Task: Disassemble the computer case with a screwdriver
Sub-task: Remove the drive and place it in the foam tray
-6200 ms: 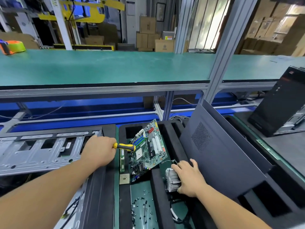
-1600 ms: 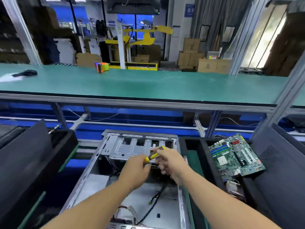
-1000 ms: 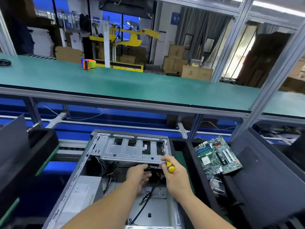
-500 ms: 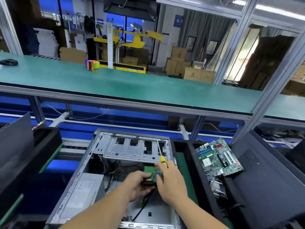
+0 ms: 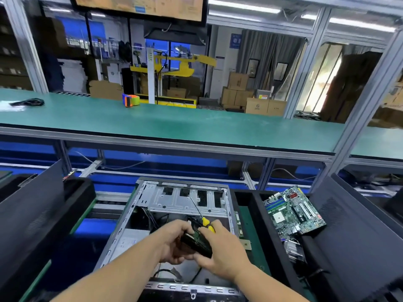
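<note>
holding a small black part (image 5: 197, 244) up over the open case (image 5: 187, 199) now, i have it between both hands. half a second ago it sat lower, down by the metal rack, and a bit of green board showed on it. now it is lifted up and tipped, so i think it has come free of the case. that would mean one more piece is out.

my left hand (image 5: 174, 243) is curled round the left end of the part. my right hand (image 5: 220, 249) grips the right end, and it also has the screwdriver (image 5: 204, 219) tucked in its fingers. a second ago the yellow handle stuck up out of my fist. now the thin metal tip points up and away, at the rack, so the tool is not on any screw.

the case lies on its side, right in front of me, with its open side up. black wires (image 5: 152, 216) are inside it, and a grey box (image 5: 128, 240) sits at the left. i cannot tell if a wire is joined to the part.

the motherboard (image 5: 292, 211) is already out and leans in the black tray (image 5: 246, 197) on the right. a dark side panel (image 5: 357, 232) leans past it. the green table (image 5: 174, 125) is behind.

next i think the part goes in the tray. i must look out for a wire pulling on it.
</note>
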